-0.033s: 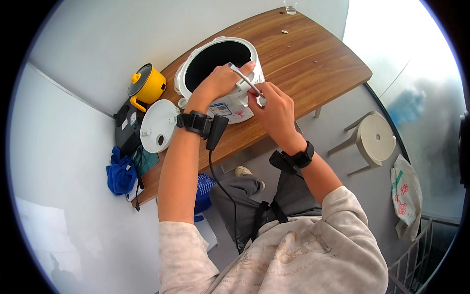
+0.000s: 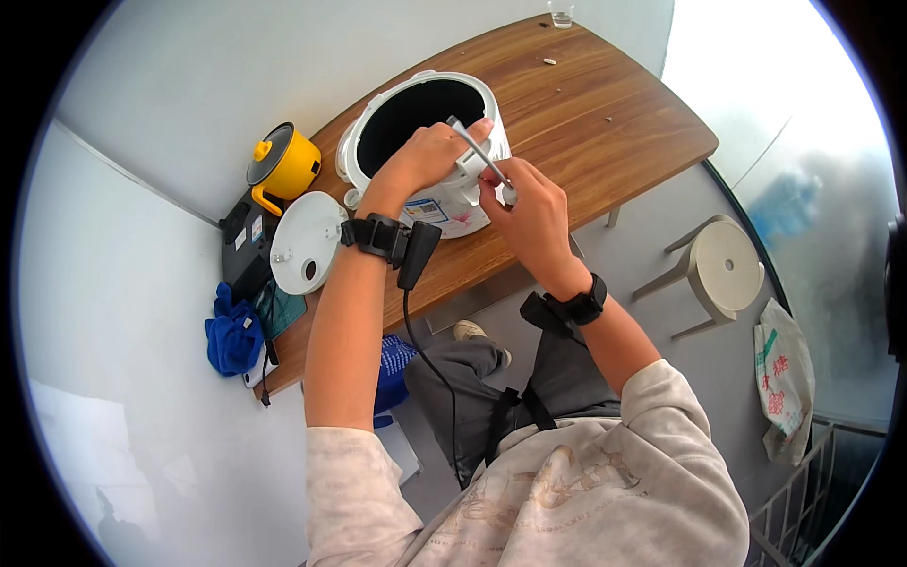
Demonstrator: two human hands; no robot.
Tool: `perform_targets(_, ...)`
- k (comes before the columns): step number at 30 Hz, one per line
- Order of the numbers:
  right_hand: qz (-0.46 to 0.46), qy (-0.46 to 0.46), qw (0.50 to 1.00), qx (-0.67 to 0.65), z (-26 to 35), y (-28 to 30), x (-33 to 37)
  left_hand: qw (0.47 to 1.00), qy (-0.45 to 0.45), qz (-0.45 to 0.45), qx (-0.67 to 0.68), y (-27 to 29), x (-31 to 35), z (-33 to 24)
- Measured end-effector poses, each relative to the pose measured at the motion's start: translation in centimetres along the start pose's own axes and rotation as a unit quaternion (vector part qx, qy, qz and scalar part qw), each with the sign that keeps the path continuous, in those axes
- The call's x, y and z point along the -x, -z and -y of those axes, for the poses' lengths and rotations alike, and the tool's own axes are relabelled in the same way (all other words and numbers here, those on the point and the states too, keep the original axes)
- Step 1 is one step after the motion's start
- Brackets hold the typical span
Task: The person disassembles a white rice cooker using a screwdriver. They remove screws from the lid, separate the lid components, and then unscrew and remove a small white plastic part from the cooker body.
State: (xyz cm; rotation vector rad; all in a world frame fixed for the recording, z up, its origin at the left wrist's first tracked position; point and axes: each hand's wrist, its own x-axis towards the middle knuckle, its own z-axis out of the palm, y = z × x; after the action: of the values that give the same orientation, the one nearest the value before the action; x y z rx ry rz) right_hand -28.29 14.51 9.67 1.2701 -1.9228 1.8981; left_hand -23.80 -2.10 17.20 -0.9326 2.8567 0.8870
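A white rice cooker (image 2: 496, 113) with a dark, deep inside stands on the wooden table, its top uncovered. My left hand (image 2: 425, 159) is closed over its near rim, with the thumb out to the right and the other fingers partly hidden. In a pinch, my right hand (image 2: 532, 210) holds a slim grey tool (image 2: 480, 154) with a flat, wider tip. The tool slants up and left across the cooker's front latch area, its tip close to my left hand. Whether the tip is bristle or metal I cannot tell. A round white lid (image 2: 300, 227) leans left of the cooker.
Left of the cooker, a yellow pot (image 2: 295, 165) rests by a black case (image 2: 248, 236) and a blue cloth (image 2: 233, 340). A clear cup (image 2: 560, 14) stands at the table's far end. To the right are a beige stool (image 2: 723, 266) and a white bag (image 2: 784, 383).
The tool's tip has swung slightly up and to the right. My left hand and the rice cooker look the same.
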Motion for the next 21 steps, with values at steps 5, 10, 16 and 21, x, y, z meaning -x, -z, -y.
perform_targets(5, 0.019, -0.054, 0.998, -0.018, 0.2, 0.3, 0.2, 0.955, -0.269, -0.089, -0.086, -1.0, -1.1, 3.3)
perform_targets(10, -0.032, 0.017, 0.998, 0.047, -0.8, -0.5, 0.4, 0.996, -0.08, -0.034, -0.001, -0.2, 0.7, -0.6)
perform_targets(16, -0.048, 0.03, 0.997, 0.044, -0.5, -0.9, 0.5, 0.995, -0.089, -0.039, 0.003, -0.4, 0.0, 1.0)
perform_targets(21, -0.032, -0.031, 0.999, -0.011, 0.8, -0.4, 0.2, 0.971, -0.211, -0.079, -0.085, -0.7, -0.9, 2.5)
